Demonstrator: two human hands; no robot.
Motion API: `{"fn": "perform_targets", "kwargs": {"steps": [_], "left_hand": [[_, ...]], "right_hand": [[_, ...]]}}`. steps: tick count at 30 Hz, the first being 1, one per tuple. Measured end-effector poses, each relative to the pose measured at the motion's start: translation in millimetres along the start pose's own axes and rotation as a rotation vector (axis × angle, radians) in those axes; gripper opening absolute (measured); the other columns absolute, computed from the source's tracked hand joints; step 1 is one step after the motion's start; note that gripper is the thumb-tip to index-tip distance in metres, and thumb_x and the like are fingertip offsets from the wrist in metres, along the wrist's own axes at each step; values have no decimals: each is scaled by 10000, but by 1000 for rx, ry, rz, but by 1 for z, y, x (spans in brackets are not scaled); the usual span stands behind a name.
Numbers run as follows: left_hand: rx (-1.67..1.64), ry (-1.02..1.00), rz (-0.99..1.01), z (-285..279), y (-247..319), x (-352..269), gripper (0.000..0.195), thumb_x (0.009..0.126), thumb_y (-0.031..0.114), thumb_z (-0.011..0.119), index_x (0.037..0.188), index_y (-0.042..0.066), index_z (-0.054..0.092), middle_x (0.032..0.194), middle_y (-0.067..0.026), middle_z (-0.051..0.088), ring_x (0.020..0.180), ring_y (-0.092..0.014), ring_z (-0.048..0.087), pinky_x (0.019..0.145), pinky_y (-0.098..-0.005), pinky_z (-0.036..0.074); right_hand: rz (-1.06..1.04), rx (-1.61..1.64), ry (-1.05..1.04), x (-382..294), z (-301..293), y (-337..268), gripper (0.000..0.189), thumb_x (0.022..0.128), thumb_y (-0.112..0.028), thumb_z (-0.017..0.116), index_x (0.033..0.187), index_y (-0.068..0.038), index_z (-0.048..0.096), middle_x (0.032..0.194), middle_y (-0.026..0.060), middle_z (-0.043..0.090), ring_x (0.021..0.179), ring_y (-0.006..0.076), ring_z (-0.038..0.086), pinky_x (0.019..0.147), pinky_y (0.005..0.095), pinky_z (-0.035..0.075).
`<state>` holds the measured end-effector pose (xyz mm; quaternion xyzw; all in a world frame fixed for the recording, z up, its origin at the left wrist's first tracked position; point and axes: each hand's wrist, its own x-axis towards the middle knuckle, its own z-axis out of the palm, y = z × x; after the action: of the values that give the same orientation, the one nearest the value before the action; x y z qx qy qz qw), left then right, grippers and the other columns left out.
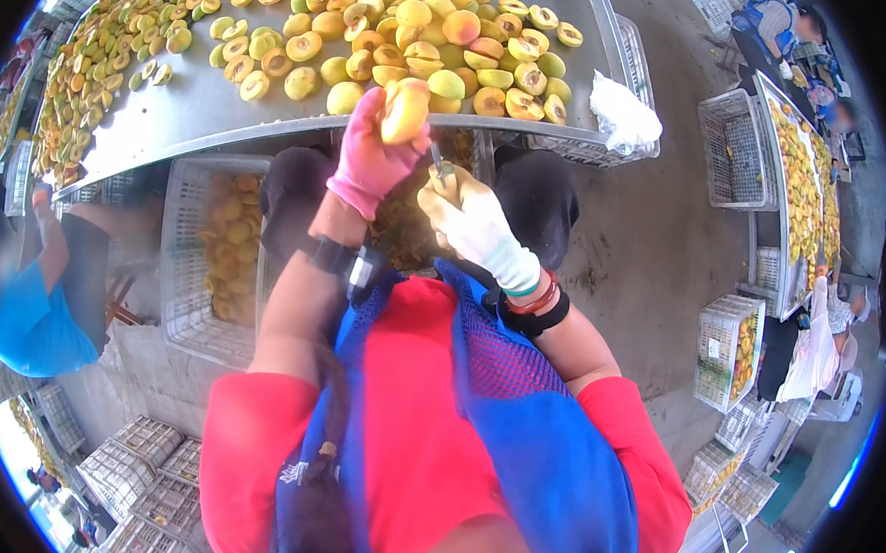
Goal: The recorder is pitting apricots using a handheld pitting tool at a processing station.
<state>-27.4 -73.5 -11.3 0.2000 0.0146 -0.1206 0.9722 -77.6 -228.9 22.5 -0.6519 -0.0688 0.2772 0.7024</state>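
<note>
My left hand (372, 159), in a pink glove, grips a yellow-orange stone fruit (404, 111) just over the near edge of a metal table (211, 110). My right hand (476, 217) wears a white glove with a stained thumb and fingers. It is closed around a small knife (436, 156) whose short blade points up toward the fruit, apart from it as far as I can see. Directly beyond my hands lies a heap of whole and halved stone fruit (456, 28). Several cut halves show brown pits or hollows.
A white plastic crate (177, 262) with fruit pieces (232, 250) stands left of my knees. A crumpled white plastic bag (623, 117) hangs over the table's right corner. A person in a blue shirt (38, 323) sits at left. Another fruit-covered table (788, 294) stands at right, with people around it.
</note>
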Motion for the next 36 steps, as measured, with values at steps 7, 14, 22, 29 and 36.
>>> {"fn": "perform_targets", "kwargs": {"steps": [7,14,22,29,36], "left_hand": [[-119,105,29,19,-5,-22,495,864,459,344,1015,11,489,914,-89,527,800,-195,510,681,-288,417],[342,265,227,43,-1,-38,494,860,460,365,1017,5,478,1084,-158,513,980,-281,516,758,-319,433],[609,221,405,52,-6,-49,441,892,364,332,1063,-19,466,932,-132,533,825,-231,553,748,-329,455],[922,113,578,60,-8,-52,352,908,269,364,1010,-22,533,916,-97,577,832,-140,541,770,-253,421],[811,279,544,55,-11,-48,370,909,268,367,927,-37,575,861,-96,598,817,-135,538,761,-245,412]], "right_hand": [[-368,-441,22,-7,5,-8,127,770,-119,548,841,-28,495,601,64,468,454,188,460,424,285,368],[-651,-689,17,-12,15,-21,159,770,-132,544,872,-23,489,597,125,486,495,268,492,468,321,393],[-797,-886,65,-2,10,-11,99,770,-79,523,855,-35,499,619,112,454,514,263,497,451,323,391],[-680,-710,95,-4,14,-12,109,747,-75,537,775,7,471,623,129,482,500,285,503,449,339,400],[-616,-681,-14,6,14,2,140,777,-106,509,798,25,465,651,176,532,548,308,524,488,347,415]]}}
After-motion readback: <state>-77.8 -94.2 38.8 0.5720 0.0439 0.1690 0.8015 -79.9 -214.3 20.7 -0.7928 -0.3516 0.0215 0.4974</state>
